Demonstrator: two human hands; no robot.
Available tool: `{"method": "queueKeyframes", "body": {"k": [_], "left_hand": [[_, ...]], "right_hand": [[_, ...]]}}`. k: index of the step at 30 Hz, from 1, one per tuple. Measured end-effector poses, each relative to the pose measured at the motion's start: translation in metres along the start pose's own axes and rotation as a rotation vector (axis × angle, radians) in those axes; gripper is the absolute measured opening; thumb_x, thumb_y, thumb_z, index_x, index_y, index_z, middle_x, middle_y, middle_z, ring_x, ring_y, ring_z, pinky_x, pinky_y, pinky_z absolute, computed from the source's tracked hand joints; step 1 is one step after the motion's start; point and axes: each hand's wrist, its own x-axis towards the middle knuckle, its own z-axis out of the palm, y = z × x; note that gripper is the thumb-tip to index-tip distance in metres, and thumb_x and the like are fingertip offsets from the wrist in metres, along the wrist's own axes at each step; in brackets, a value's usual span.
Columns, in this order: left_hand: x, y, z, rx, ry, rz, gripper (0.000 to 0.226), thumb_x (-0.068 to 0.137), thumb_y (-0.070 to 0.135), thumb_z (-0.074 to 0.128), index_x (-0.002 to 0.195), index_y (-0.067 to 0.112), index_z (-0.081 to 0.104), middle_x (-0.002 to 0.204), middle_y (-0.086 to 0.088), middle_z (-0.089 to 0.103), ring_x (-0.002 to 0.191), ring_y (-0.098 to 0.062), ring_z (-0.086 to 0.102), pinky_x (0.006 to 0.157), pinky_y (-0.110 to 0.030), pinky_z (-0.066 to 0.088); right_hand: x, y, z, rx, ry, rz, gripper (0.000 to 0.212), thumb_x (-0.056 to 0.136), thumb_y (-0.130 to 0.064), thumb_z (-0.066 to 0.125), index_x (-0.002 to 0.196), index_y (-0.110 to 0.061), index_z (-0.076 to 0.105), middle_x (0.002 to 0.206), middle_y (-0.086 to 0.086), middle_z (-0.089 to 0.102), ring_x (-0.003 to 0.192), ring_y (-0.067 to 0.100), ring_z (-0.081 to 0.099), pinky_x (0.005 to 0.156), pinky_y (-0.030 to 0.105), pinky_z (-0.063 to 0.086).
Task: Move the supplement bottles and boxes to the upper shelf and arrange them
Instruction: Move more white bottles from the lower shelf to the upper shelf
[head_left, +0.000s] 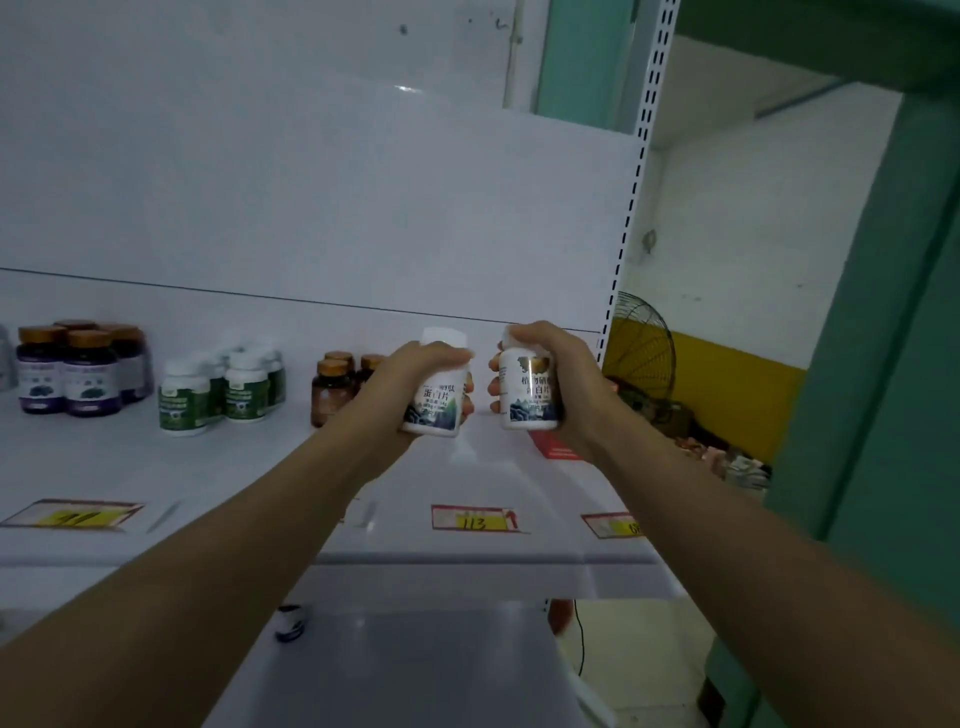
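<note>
My left hand (400, 384) grips a white supplement bottle (439, 400) with a blue mountain label, held just above the upper shelf (260, 467). Beside it my right hand (566, 384) grips a second white bottle (530, 395) of the same kind, also upright over the shelf. Both bottles hang a little apart from each other. Standing on the shelf to the left are several purple-labelled bottles (78, 374), several green-labelled white bottles (223, 389) and brown amber bottles (332, 389), partly hidden by my left hand. A red box (553, 447) lies under my right wrist, mostly hidden.
Price tags (475, 518) line the shelf's front edge. A perforated white upright (631, 208) bounds the shelf on the right. Beyond it stand a fan (644, 343) and floor clutter by a yellow wall. A lower shelf (415, 670) holds a small dark-and-white object (290, 621).
</note>
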Motion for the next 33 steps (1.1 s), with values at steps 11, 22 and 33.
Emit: {"method": "queueKeyframes", "body": {"k": [11,22,33], "left_hand": [[0.105,-0.043,-0.039,0.372,0.114,-0.143,0.055,0.076,0.015,0.075,0.126,0.011,0.053,0.124,-0.009,0.062,0.113,-0.028,0.059,0.101,-0.046,0.045],[0.157,-0.092,-0.052,0.51,0.177,-0.211,0.046,0.083,0.008,0.066,0.125,0.01,0.045,0.122,-0.014,0.057,0.112,-0.029,0.055,0.085,-0.039,0.047],[0.182,-0.096,-0.058,0.944,0.105,-0.241,0.068,0.082,0.009,0.067,0.133,0.009,0.023,0.121,-0.017,0.05,0.099,-0.023,0.051,0.087,-0.037,0.047]], "right_hand": [[0.118,0.042,-0.033,-0.305,0.024,-0.005,0.027,0.085,-0.014,0.066,0.11,-0.014,0.056,0.102,0.01,0.061,0.088,0.02,0.059,0.075,0.03,0.049],[0.18,0.084,-0.047,-0.751,0.075,0.11,0.039,0.085,-0.013,0.066,0.122,-0.01,0.053,0.122,0.017,0.058,0.108,0.029,0.058,0.083,0.04,0.054],[0.222,0.107,-0.038,-1.088,0.073,-0.025,0.051,0.08,-0.021,0.071,0.123,-0.005,0.049,0.122,0.016,0.057,0.108,0.029,0.056,0.071,0.03,0.045]]}}
